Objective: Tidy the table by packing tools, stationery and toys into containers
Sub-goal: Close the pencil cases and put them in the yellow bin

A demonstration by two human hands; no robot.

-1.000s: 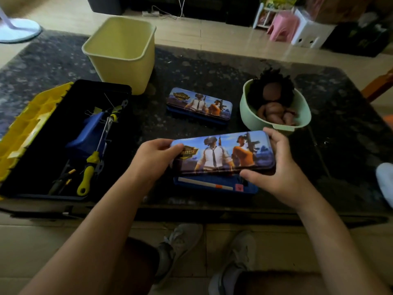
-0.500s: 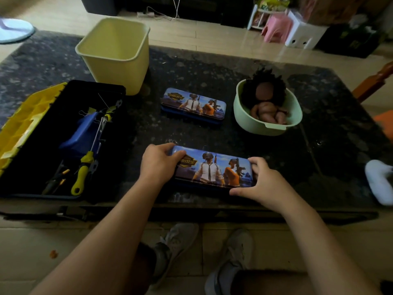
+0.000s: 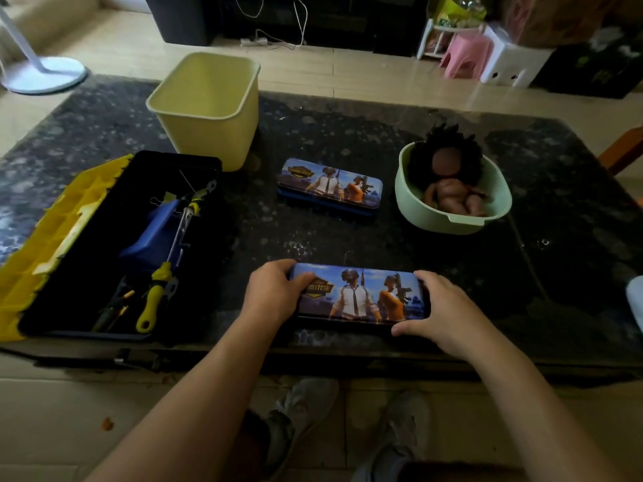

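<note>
Clearance check

Toolbox [image 3: 80, 266] walls off my left, bin [image 3: 208, 137] behind it. Bare table [image 3: 348, 238] strip runs between near pencil case [image 3: 358, 297] and far pencil case [image 3: 328, 187]. Bowl [image 3: 435, 222] sits beyond on the right. Open tabletop right of my right hand [image 3: 438, 307].

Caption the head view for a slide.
Left hand and right hand grip the near pencil case on the table, toolbox open beside it.

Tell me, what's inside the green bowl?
A doll with fuzzy black hair lies curled up in the bowl. It covers the bottom, so anything underneath it is hidden.
</note>
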